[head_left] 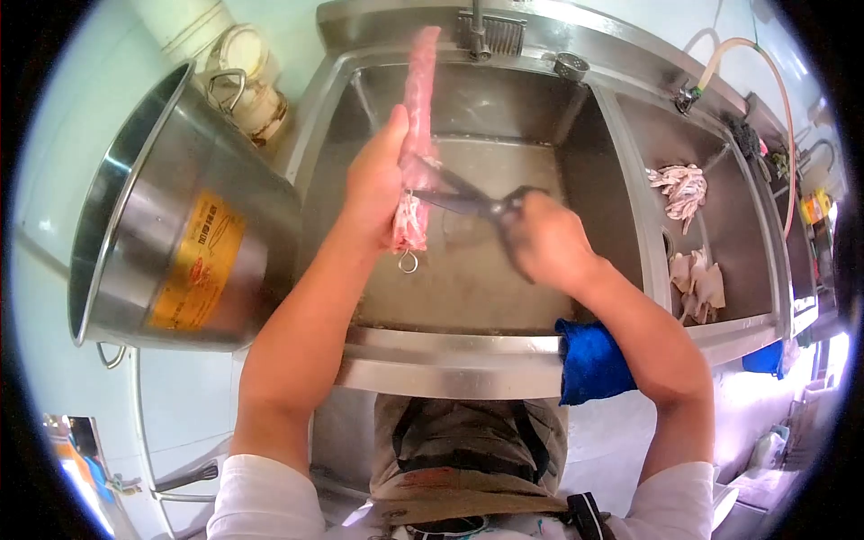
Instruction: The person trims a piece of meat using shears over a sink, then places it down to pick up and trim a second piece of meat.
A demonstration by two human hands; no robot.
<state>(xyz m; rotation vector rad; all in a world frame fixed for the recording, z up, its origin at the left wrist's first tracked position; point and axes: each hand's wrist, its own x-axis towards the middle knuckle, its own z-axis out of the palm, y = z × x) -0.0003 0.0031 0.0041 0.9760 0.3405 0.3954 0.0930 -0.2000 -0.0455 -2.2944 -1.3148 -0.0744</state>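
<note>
Over the large sink (pixel 504 279), my left hand (pixel 374 180) is closed around a long pink strip of raw meat (pixel 419 99), held nearly upright. A metal ring (pixel 408 262) sticks out at the meat's lower end, like the eye of a skewer. In my right hand (pixel 551 238) is a pair of dark scissors (pixel 463 200), gripped by the handles. Their blades are spread and reach across the lower part of the meat, close beside my left hand. My right fingers are a little blurred.
A tall steel pot (pixel 243 261) with a yellow label stands left of the sink. In the smaller right basin (pixel 738 270) lie pale meat pieces (pixel 681 191) in two heaps. A blue cloth (pixel 594 362) hangs over the front edge. Behind are a drain cup (pixel 571 66) and a hose (pixel 781 90).
</note>
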